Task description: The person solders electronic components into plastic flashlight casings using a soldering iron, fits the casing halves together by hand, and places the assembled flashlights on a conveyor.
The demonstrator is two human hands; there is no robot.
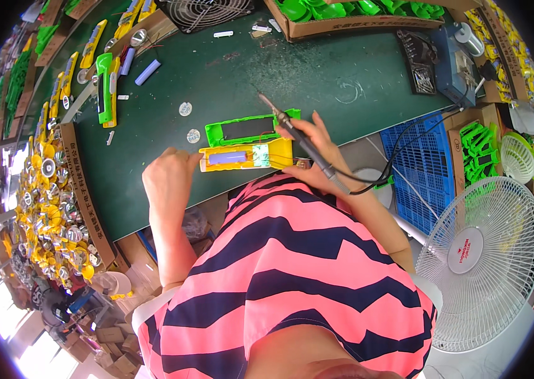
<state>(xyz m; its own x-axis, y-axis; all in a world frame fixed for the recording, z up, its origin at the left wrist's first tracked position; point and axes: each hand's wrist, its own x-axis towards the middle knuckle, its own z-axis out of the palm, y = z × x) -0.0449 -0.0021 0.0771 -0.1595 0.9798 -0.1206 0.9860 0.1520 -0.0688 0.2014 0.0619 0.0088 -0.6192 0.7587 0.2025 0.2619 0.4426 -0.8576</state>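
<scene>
A person in a pink-and-navy striped top bends over a dark green surface (pixel 229 76), seen from above. The right hand (pixel 310 151) has its fingers clamped around a soldering iron (pixel 292 136), whose tip points up and away over the work while its black cord trails off toward the blue crate (pixel 418 164) at the right. The left hand (pixel 167 177) rests at the near edge of the surface, fingers curled together against the left end of a yellow casing (pixel 245 156); whether they actually grip it cannot be told. The yellow casing lies open near the front edge, between the two hands, with a purple battery (pixel 228 157) seated inside. Just behind it, touching or nearly so, lies a green casing (pixel 248 129) with a dark panel. Two silver discs (pixel 189 122) sit on the surface to the left of it. A cardboard box of yellow and silver parts (pixel 59 215) stands at far left, a white fan (pixel 481 252) at lower right.
</scene>
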